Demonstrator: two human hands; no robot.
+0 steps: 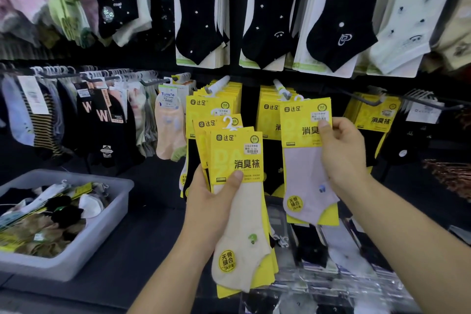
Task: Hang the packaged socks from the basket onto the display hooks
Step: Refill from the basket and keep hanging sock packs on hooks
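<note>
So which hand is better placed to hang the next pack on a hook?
Right. The right hand pinches a single lilac-sock pack with its top close beside a display hook; the left hand grips a stack of packs lower down.

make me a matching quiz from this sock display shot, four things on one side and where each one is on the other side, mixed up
Things:
1. cream sock pack
2. lilac sock pack
3. grey basket
4. black dotted socks

Places:
A. hanging in the top row
B. pinched by the right hand
C. lower left of the view
D. gripped in the left hand

Pairs: 1-D, 2-B, 3-C, 4-A
</note>
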